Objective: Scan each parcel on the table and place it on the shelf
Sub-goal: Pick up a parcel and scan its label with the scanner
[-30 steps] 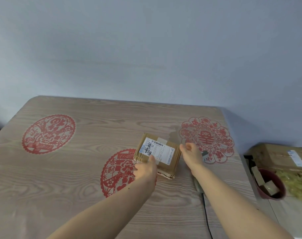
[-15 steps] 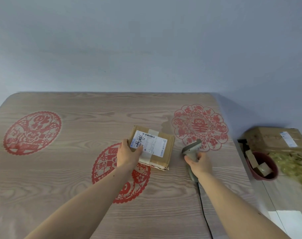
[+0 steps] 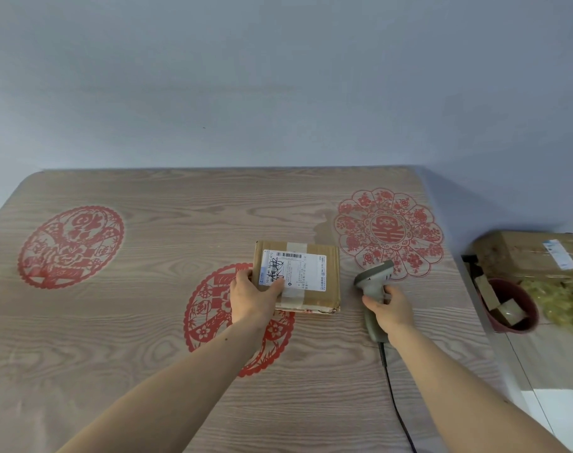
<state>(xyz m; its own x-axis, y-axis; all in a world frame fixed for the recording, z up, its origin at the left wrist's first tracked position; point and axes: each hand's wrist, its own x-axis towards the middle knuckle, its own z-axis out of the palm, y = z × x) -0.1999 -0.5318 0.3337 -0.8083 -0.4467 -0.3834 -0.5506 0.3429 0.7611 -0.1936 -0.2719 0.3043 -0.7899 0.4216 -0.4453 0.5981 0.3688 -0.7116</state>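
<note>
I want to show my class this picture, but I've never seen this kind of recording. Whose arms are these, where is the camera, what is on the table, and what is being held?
No machine here: the arms belong to a person wearing a wide-angle camera on the head, so you look forward and down at their own hands. There is only this one view.

The table has a wood-grain cover with red paper-cut designs. On it lies one cardboard parcel with a white label facing up.

The left hand has a grip on the parcel's near left corner, thumb on the label. The right hand holds a grey scanner by its handle; its cable runs back toward the person.

Off the table's right side sit another box and a red pot.
</note>
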